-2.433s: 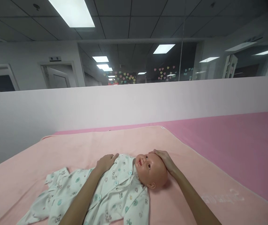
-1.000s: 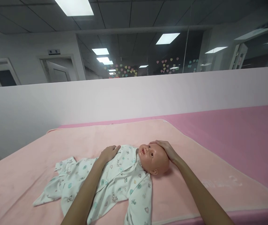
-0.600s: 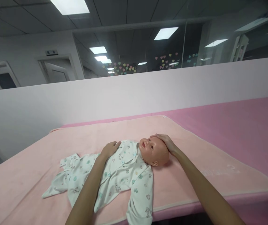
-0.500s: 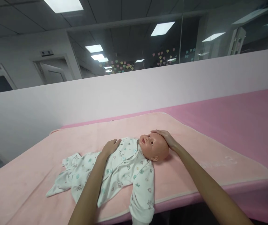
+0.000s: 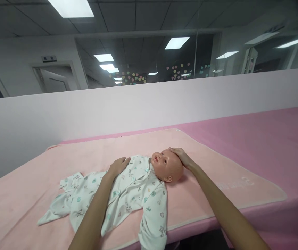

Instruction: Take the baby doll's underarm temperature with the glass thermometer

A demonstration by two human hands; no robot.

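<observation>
A baby doll (image 5: 166, 166) lies on its back, dressed in a white printed top (image 5: 128, 191) and matching trousers (image 5: 82, 189). Its bald head points right and its face is turned up and toward the far side. My left hand (image 5: 119, 166) rests flat on the doll's belly, fingers stretched out. Against the crown of the head lies my right hand (image 5: 181, 157), its palm cupped over the top with fingers extended. One long sleeve hangs over the near edge. Under the doll is a peach towel (image 5: 206, 194).
A pink sheet (image 5: 255, 139) covers the surface beneath the towel, with the near edge dropping off below. Along the back runs a low white wall (image 5: 143, 107), topped by a glass window (image 5: 149, 59) with heart stickers. A door (image 5: 55, 80) stands at the far left.
The camera view has tilted slightly, so the doll and both hands appear a little farther left. Both hands keep their places on the belly and head.
</observation>
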